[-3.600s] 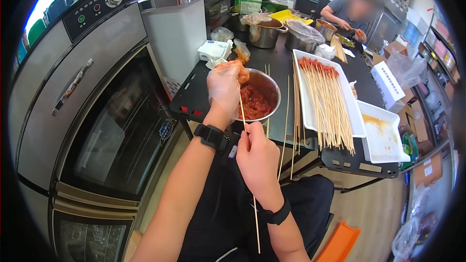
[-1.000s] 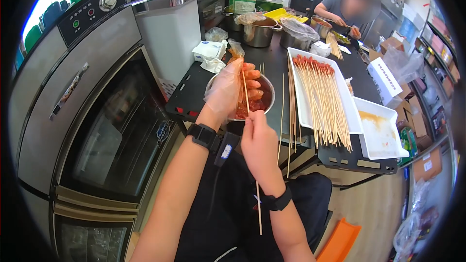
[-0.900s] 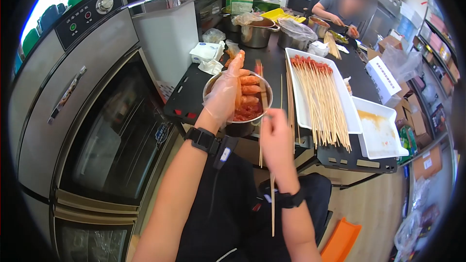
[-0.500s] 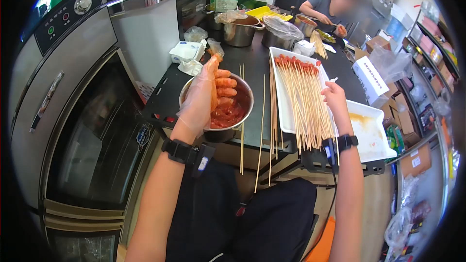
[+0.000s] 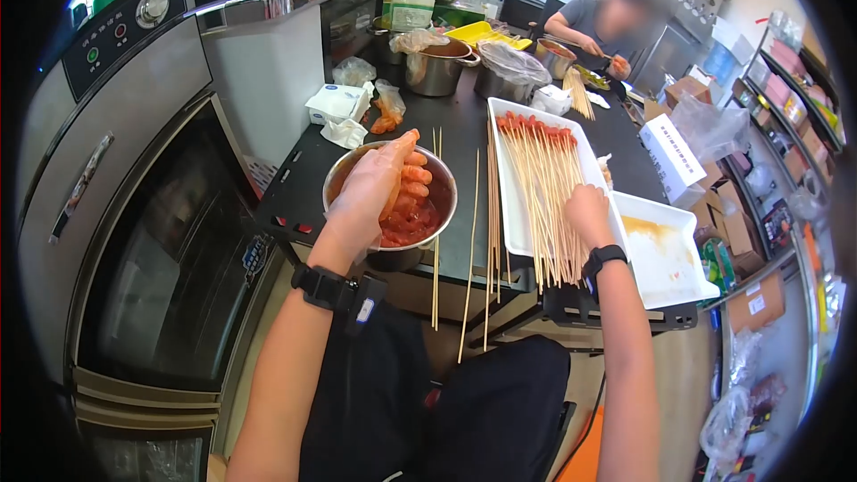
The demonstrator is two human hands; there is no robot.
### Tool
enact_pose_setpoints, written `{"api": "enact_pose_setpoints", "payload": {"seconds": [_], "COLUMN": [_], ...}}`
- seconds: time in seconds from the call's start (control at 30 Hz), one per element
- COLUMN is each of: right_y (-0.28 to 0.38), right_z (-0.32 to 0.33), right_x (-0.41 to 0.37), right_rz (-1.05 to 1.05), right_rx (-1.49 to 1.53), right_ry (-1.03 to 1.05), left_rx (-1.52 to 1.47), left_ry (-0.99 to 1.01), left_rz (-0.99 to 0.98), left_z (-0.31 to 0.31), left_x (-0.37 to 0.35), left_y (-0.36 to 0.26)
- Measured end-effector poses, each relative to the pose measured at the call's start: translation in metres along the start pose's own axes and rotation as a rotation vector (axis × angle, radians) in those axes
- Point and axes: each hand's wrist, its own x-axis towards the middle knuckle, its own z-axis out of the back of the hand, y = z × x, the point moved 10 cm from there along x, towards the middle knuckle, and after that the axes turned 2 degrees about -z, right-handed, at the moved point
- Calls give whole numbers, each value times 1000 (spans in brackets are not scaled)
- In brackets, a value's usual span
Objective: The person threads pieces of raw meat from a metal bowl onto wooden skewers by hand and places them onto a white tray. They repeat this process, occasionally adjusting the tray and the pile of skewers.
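My left hand [image 5: 386,186], in a clear plastic glove stained orange, is over the steel pot [image 5: 451,219] at the left. Its fingers are loosely bent and slightly apart, with nothing visible between them. Wet red meat pieces [image 5: 412,221] lie in the pot below. My right hand [image 5: 589,212] is bare and closed at the right side of the wooden skewers [image 5: 544,201]; what its fingertips pinch is hidden. The skewers lie side by side in a white tray [image 5: 518,236], with red meat [image 5: 536,129] on their far ends.
Loose skewers [image 5: 471,259] lie between pot and tray. A second white tray [image 5: 665,290] with yellowish liquid is at the right. Lidded and open pots [image 5: 435,76] and a tissue pack [image 5: 339,103] stand farther back. Another person [image 5: 580,18] works at the far end.
My right hand has moved down and left onto the skewers, and its fingers have closed. My left hand is lower over the pot. The view has shifted slightly.
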Motion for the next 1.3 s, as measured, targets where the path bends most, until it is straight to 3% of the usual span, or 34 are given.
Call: {"api": "enact_pose_setpoints", "payload": {"seconds": [0.23,0.47,0.57,0.6,0.67,0.7,0.73,0.8,0.83,0.93,1.03,1.13,1.2,1.3], "right_y": [-3,1,22,27,65,76,95,134,154,194,201,194,198,198], "right_z": [13,10,48,54,85,91,96,99,97,77,38,33,38,35], "right_x": [-1,-7,-22,-29,-53,-61,-72,-91,-99,-115,-101,-92,-91,-94], "right_rz": [-93,-124,8,13,277,281,338,439,482,561,369,217,212,217], "right_rx": [213,156,155,159,211,212,261,271,234,112,-158,-77,-23,60], "right_ry": [-85,-18,-136,-128,-257,-252,-239,-224,-226,-303,-216,-135,-74,-19], "left_rx": [45,80,192,195,1593,1455,1452,2177,1985,1808,1810,1759,1728,1678], "left_ry": [9,0,-94,-103,-5,130,129,611,408,297,323,241,275,174], "left_rz": [-11,3,-226,-220,-818,-736,-731,-495,-97,-122,-68,-59,70,6], "left_z": [-2,1,19,29,-6,-7,-9,-48,-42,-24,-21,-22,-15,-13], "left_x": [-2,2,6,12,9,12,12,-11,-17,13,14,9,14,12], "left_y": [-2,4,-3,4,-13,-6,-6,27,10,36,37,26,35,28]}}
